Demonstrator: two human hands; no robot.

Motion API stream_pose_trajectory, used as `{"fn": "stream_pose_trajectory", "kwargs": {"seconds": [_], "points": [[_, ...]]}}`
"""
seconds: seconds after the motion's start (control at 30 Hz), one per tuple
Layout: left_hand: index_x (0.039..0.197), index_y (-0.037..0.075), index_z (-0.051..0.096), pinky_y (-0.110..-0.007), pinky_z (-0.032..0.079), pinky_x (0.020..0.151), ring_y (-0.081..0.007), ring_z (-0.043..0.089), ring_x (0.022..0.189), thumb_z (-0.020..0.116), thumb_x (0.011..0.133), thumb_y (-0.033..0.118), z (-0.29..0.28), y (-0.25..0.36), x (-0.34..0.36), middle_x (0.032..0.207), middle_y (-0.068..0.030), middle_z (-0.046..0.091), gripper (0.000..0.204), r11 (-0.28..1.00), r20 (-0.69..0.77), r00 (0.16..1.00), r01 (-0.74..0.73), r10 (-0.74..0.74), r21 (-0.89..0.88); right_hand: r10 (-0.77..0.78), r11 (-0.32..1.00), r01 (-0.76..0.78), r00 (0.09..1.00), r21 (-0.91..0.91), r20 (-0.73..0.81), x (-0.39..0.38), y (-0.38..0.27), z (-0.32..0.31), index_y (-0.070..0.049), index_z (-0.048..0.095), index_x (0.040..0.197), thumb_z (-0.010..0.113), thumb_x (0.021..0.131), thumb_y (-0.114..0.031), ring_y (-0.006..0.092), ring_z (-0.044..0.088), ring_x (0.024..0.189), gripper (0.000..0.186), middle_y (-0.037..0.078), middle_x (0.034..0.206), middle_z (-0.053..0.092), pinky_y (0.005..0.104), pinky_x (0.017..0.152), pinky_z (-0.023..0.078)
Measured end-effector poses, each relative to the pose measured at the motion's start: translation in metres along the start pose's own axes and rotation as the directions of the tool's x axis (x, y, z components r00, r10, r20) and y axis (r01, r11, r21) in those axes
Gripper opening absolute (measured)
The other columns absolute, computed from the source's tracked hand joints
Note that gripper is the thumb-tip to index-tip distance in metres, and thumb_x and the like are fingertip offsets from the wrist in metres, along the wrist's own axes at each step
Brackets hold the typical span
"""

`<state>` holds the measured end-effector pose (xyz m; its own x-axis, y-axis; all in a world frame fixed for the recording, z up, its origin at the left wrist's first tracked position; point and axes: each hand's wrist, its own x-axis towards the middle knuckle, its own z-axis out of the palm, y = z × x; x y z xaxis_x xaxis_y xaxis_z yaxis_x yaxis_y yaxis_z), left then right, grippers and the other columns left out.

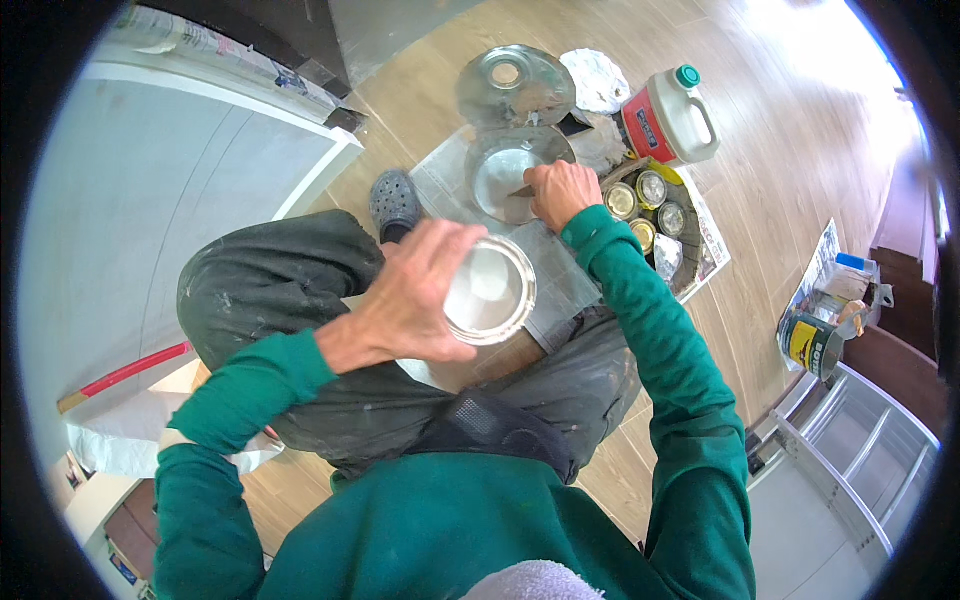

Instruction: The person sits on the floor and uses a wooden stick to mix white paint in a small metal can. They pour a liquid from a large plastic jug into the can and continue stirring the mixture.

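Note:
My left hand (pixel 418 298) is wrapped round the side of an open paint can (pixel 490 290) with white contents, raised over my lap. My right hand (pixel 563 193) is closed round a small dark flat-bladed tool (pixel 523 191), mostly hidden by the fingers. Its tip reaches into an open round metal tin (pixel 480 160) with a whitish inside, standing on the floor between my feet. Just beyond the tin is a large round metal lid (pixel 540 85) with a ring at its middle.
A white jug (pixel 690 125) with a green cap stands beyond a box (pixel 705 245) of several small cans. Crumpled white material (pixel 595 80) lies beside the lid. A dark tin (pixel 812 345) and an aluminium ladder (pixel 850 450) are at right, a white panel (pixel 190 160) at left.

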<state>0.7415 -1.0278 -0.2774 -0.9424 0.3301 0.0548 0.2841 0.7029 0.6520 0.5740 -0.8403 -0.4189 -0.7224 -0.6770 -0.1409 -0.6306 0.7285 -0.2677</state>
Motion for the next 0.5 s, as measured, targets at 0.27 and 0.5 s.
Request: {"fn": "stream_pose_trajectory", "kwargs": {"seconds": [0.27, 0.5], "points": [[0.137, -0.006, 0.043, -0.047, 0.047, 0.100, -0.0421, 0.053, 0.114, 0.089, 0.048, 0.025, 0.138, -0.035, 0.007, 0.121, -0.0236, 0.050, 0.104, 0.998, 0.028, 0.999, 0.042, -0.041, -0.037, -0.033, 0.999, 0.036, 0.996, 0.028, -0.083, 0.014, 0.005, 0.011, -0.014, 0.073, 0.091, 0.069, 0.074, -0.015, 0.0397, 0.070, 0.081, 0.017, 0.018, 0.080, 0.071, 0.0508, 0.071, 0.056], [0.140, -0.004, 0.038, -0.046, 0.045, 0.102, -0.0410, 0.051, 0.115, 0.090, 0.048, 0.024, 0.232, -0.075, 0.044, 0.123, -0.0222, 0.050, 0.109, 0.998, -0.069, 0.996, 0.060, -0.063, -0.032, -0.019, 0.990, 0.017, 1.000, 0.139, 0.015, 0.005, 0.014, -0.008, -0.011, 0.072, 0.092, 0.068, 0.075, -0.014, 0.0400, 0.070, 0.086, 0.018, 0.018, 0.084, 0.071, 0.0508, 0.073, 0.055]]}}
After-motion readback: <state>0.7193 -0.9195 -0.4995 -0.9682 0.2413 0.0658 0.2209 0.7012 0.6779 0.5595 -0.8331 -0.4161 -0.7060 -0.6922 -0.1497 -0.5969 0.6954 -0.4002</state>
